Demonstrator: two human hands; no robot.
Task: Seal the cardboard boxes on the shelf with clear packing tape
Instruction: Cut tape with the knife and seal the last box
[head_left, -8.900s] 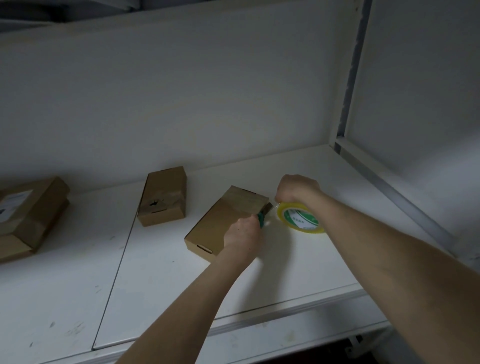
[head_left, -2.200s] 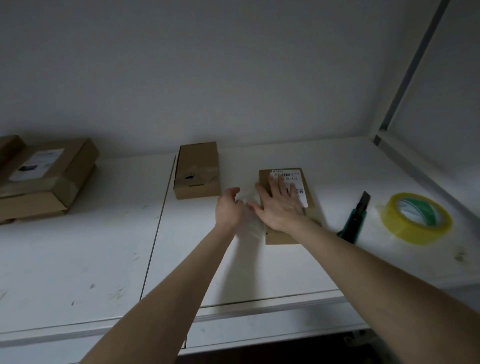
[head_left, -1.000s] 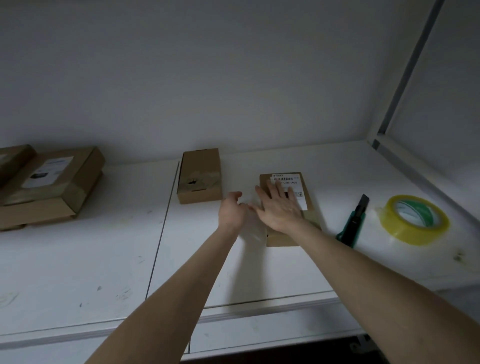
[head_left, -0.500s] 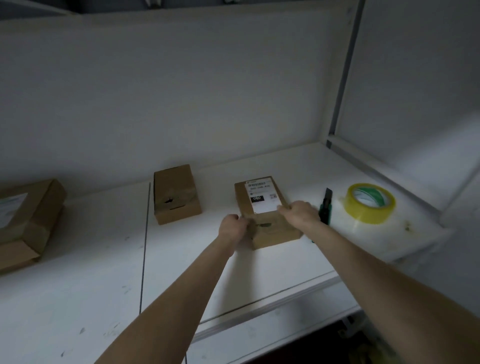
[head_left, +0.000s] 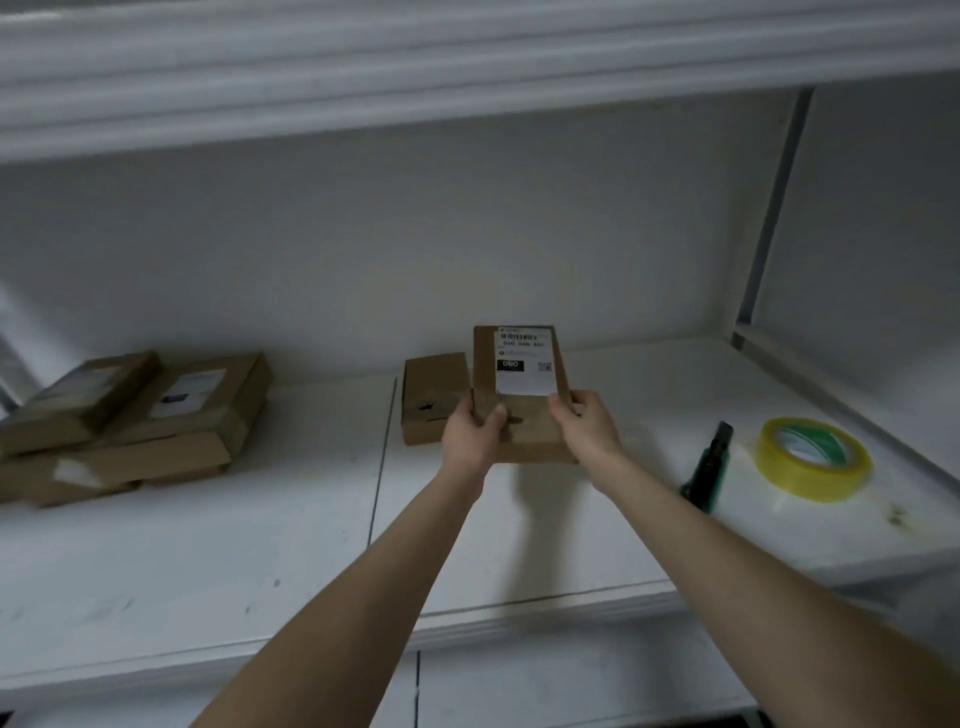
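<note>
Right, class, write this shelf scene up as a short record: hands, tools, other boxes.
held item: labelled box, label up
left hand: grips its near left corner, thumb on top
right hand: grips its right edge
tools: tape roll and utility knife lying on the shelf, right of the hands
other boxes: small box behind the left hand; stack of boxes far left

We see a plain brown cardboard box (head_left: 530, 441) bearing a white label (head_left: 525, 366) printed with a black barcode, black digits and 1 solid black block, and a second brown box (head_left: 434, 395) with a small dark mark on its front. We find a stack of brown boxes (head_left: 156, 421), 2 of them with pale labels, on a white shelf (head_left: 234, 545) flecked with grey scuffs. The tape roll (head_left: 810, 460) is translucent yellow round a green-and-white core, and the knife (head_left: 709, 465) is dark green and black.
</note>
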